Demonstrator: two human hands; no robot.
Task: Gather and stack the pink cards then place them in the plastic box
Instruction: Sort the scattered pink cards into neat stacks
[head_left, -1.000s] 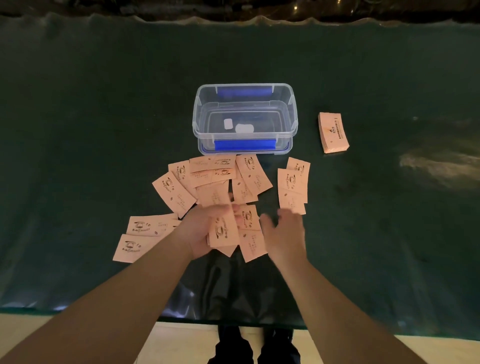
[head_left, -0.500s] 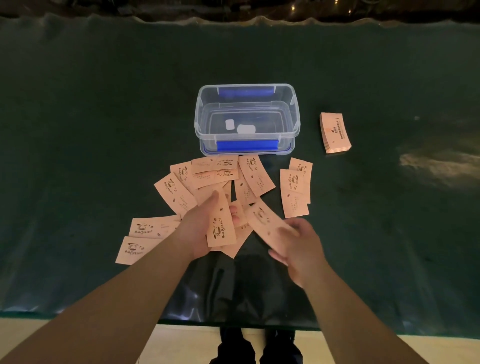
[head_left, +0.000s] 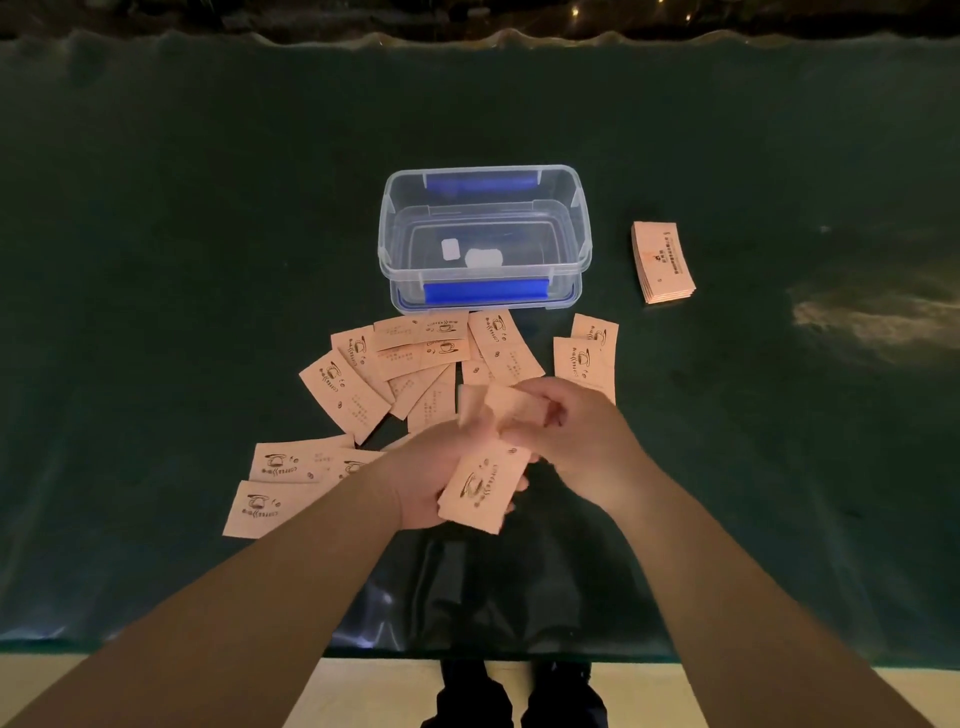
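Several pink cards (head_left: 344, 393) with a coffee-cup print lie scattered on the dark green table, just in front of the clear plastic box (head_left: 581, 244) with blue clips. My left hand (head_left: 423, 475) holds a small bunch of pink cards (head_left: 480, 488) above the table. My right hand (head_left: 571, 426) pinches another pink card (head_left: 511, 402) and presses it against that bunch; the two hands touch. Two more cards (head_left: 270, 486) lie at the left, partly under my left forearm. The box is open and holds no pink cards.
A neat stack of pink cards (head_left: 662, 261) sits on the table to the right of the box. The dark green table cover (head_left: 156, 260) stretches wide on both sides. Its near edge runs below my forearms, with the floor and shoes beyond it.
My right hand picked a card off the table and carried it left to the bunch in my left hand. The left hand rose slightly; both hands now meet.
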